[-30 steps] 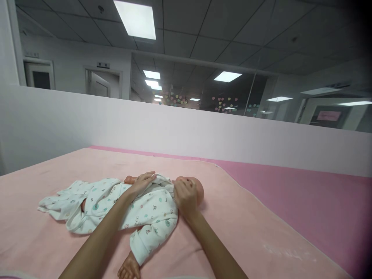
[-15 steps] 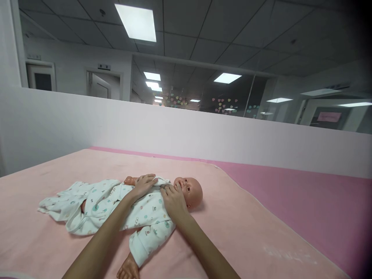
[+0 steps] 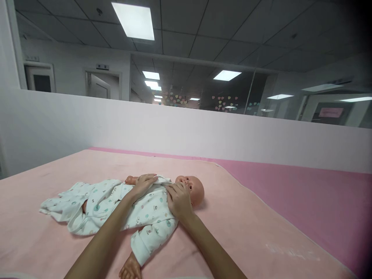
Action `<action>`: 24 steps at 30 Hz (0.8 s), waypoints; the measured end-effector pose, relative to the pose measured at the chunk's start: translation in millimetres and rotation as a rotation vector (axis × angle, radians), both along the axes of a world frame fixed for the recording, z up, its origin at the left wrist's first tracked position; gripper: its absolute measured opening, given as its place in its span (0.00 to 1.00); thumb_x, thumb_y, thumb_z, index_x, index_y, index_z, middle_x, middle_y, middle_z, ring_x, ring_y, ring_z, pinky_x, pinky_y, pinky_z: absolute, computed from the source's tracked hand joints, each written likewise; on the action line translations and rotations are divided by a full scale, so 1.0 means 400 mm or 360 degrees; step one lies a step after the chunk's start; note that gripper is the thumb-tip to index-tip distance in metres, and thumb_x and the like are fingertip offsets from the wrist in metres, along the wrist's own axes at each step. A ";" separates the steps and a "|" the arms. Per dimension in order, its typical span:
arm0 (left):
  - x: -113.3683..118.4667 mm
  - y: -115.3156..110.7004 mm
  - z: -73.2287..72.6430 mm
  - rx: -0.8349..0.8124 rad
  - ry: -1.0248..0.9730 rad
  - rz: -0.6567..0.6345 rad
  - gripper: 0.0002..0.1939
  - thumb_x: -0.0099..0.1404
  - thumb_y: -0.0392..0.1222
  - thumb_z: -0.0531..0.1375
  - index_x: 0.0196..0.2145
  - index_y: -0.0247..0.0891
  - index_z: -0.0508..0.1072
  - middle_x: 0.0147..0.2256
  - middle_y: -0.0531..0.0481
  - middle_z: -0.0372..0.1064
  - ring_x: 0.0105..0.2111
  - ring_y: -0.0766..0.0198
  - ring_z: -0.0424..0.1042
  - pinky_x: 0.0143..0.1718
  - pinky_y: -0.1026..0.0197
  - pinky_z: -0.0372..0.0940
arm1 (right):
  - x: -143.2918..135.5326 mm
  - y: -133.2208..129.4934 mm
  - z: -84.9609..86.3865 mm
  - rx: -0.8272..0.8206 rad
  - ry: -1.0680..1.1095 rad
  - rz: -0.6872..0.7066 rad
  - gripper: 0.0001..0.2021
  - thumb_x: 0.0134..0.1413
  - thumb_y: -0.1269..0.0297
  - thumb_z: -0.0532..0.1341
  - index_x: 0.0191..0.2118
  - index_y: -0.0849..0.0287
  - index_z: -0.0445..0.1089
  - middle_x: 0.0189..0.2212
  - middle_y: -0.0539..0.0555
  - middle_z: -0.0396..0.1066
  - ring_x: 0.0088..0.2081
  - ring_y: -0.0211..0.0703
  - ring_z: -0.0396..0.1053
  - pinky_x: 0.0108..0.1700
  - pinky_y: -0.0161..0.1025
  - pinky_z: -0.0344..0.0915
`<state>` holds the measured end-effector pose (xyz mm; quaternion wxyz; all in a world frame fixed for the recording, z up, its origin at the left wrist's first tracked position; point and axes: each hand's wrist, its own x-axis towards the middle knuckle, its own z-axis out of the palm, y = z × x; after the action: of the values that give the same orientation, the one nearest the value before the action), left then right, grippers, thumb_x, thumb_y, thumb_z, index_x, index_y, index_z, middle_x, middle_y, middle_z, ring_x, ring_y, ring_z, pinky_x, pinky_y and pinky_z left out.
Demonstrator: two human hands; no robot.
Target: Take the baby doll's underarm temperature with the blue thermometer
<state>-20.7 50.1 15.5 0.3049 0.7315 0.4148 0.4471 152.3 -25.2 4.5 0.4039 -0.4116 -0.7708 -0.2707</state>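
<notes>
A baby doll (image 3: 197, 190) lies on its back, its head to the right. It wears a white printed outfit (image 3: 145, 209), with one sleeve stretched toward me and a doll hand out of its cuff. My left hand (image 3: 143, 186) is on the far side of the doll's chest, fingers closed on the outfit's edge. At the neck and shoulder, my right hand (image 3: 178, 199) rests with its fingers bent over the collar, close to the doll's chin and partly covering it. The fingertips of both hands are hard to make out.
Beneath the doll is a pale pink blanket (image 3: 247, 232) over a darker pink mat (image 3: 305, 193). A low white wall (image 3: 174, 131) runs behind, with glass above it.
My right hand has moved slightly right along the collar, toward the doll's face. My left hand stays at the chest. The camera view has shifted a little.
</notes>
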 end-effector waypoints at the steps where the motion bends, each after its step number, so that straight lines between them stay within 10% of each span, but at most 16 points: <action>1: -0.001 -0.002 0.003 -0.0011 -0.0069 -0.0066 0.20 0.56 0.55 0.54 0.33 0.36 0.76 0.39 0.46 0.73 0.44 0.54 0.67 0.46 0.56 0.59 | 0.004 -0.004 0.007 0.0054 0.0071 0.0029 0.10 0.51 0.74 0.54 0.37 0.57 0.70 0.31 0.52 0.72 0.36 0.42 0.65 0.45 0.42 0.57; 6: -0.005 -0.024 0.016 0.0199 -0.0018 0.0094 0.18 0.56 0.54 0.54 0.26 0.38 0.75 0.31 0.50 0.74 0.36 0.55 0.70 0.51 0.48 0.52 | 0.030 -0.020 0.047 0.0263 0.0643 0.0175 0.06 0.51 0.68 0.57 0.32 0.57 0.71 0.27 0.52 0.72 0.32 0.41 0.67 0.40 0.41 0.63; 13: 0.012 -0.088 0.034 0.0788 0.0302 0.0057 0.16 0.62 0.47 0.51 0.24 0.42 0.74 0.23 0.56 0.72 0.29 0.65 0.69 0.57 0.48 0.44 | 0.057 -0.019 0.069 -0.0144 0.2033 0.0225 0.14 0.45 0.57 0.61 0.32 0.64 0.71 0.29 0.57 0.73 0.32 0.44 0.71 0.35 0.39 0.68; 24: 0.053 -0.129 0.013 0.1489 0.0111 0.0539 0.09 0.63 0.37 0.52 0.28 0.38 0.70 0.19 0.54 0.62 0.21 0.66 0.59 0.34 0.59 0.58 | 0.019 -0.014 0.015 -0.0191 0.1894 0.0392 0.12 0.49 0.58 0.59 0.33 0.63 0.71 0.32 0.58 0.73 0.37 0.46 0.71 0.41 0.44 0.68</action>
<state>0.5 -1.3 20.5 -0.1469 0.7268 0.2926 0.6038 160.0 -30.8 10.6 0.7697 -0.4222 -0.4687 0.0983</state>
